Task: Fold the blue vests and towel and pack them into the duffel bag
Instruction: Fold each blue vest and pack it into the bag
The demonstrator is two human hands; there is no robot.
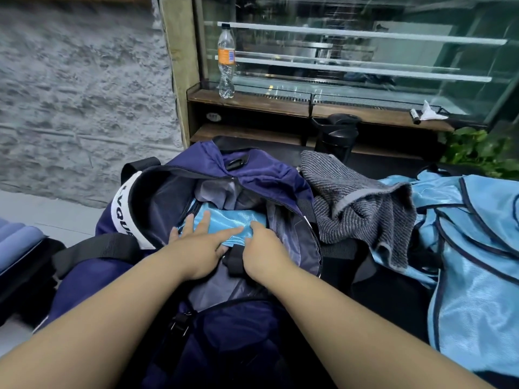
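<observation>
step: a folded blue vest [224, 220] was being pressed down into the open duffel bag [174, 197]; one vest in, more to go by the look of it.
left hand [199, 248]: fingers straight and spread, flat on top of the folded vest, pushing it down. Not gripping.
right hand [262, 252]: fingers curled over the near right edge of the same vest, pinching or tucking the fabric; fingertips hidden, so how deep the hold went could not be told.
vest location: inside the bag's main compartment, near the front of the opening, lying flat on the grey lining.
towel [362, 203]: grey ribbed, unfolded, draped over the bag's right rim and spilling onto the dark surface beside it.
remaining vests [474, 248]: loose light-blue heap with dark trim, right of the bag, touching the towel's edge. Count could not be told.
handling, vests: shiny thin fabric, likely light and slippery; folds probably slide open unless held flat. Best taken by the folded edges with both hands, then palmed down.
handling, towel: soft, thicker, more grip; should hold a fold better. Take by two corners.
risk: bag walls were floppy, so the rim may sag in over the load.
background: plastic bottle [226, 60] on a wooden ledge, well apart.
</observation>
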